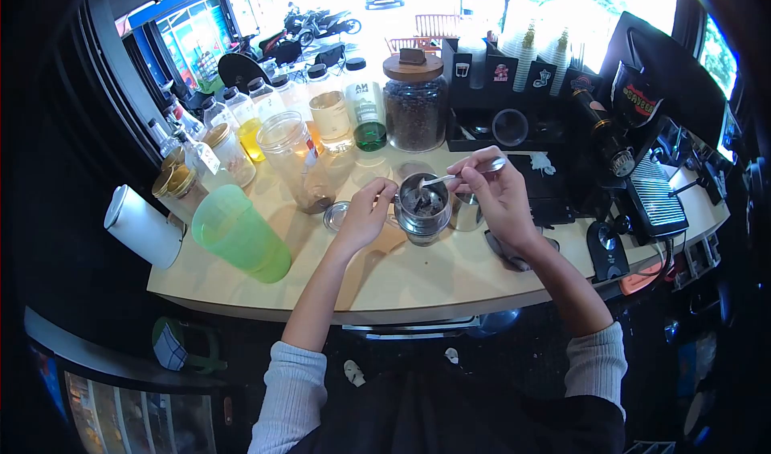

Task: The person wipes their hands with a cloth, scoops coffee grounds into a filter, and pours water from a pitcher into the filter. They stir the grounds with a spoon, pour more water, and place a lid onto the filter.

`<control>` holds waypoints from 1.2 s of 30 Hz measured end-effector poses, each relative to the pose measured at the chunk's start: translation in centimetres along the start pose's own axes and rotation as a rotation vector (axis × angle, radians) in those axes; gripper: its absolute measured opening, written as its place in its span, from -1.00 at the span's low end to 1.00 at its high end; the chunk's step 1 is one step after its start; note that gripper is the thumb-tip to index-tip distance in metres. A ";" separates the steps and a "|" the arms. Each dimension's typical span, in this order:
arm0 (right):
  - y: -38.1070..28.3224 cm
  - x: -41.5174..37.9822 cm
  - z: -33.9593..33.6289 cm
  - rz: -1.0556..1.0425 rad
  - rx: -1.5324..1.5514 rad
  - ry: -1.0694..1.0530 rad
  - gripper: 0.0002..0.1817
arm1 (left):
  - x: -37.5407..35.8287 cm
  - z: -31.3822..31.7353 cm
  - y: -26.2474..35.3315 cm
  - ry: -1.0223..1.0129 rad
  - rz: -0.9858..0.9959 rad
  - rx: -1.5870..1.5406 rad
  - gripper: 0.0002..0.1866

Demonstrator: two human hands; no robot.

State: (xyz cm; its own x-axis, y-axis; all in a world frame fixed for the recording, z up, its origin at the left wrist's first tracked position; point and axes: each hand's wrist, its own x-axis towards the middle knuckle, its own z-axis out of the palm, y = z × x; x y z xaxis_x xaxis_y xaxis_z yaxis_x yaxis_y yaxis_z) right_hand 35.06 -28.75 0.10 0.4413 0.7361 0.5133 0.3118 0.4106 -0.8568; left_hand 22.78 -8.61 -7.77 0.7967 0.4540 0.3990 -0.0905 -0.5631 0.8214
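A steel coffee drip filter (pixel 423 223) sits on top of a glass mug (pixel 421 238) near the counter's middle. Dark grounds with a lighter patch (pixel 431 203) show inside it. My right hand (pixel 495 199) pinches a metal spoon (pixel 487 166), its tip dipping into the filter from the right. My left hand (pixel 365 215) has thumb and fingers closed at the filter's left side, on what looks like its small handle. Beside that hand a round metal lid (pixel 336 215) lies on the counter. A metal cup (pixel 467 213) stands partly hidden behind my right hand.
A tall green pitcher (pixel 241 233), a clear plastic jar (pixel 297 165) and several bottles (pixel 366 105) stand on the left. A wooden-lidded jar of coffee beans (pixel 415 109) is behind. Cup holders (pixel 502 73) and an espresso machine (pixel 654 193) stand right. The counter's front edge (pixel 385 316) is near me.
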 end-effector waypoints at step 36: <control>8.4 -3.0 -9.1 0.399 -0.653 -0.053 -0.72 | 0.5 -1.0 6.6 0.328 0.413 0.357 -0.80</control>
State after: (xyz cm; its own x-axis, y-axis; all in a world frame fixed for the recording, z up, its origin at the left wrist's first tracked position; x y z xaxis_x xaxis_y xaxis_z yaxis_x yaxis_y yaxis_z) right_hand 44.01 -32.40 -8.19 0.5892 0.7932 0.1539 0.5785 -0.2811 -0.7657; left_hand 22.05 -11.41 -1.76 0.5086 0.3060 0.8048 -0.1017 -0.9068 0.4091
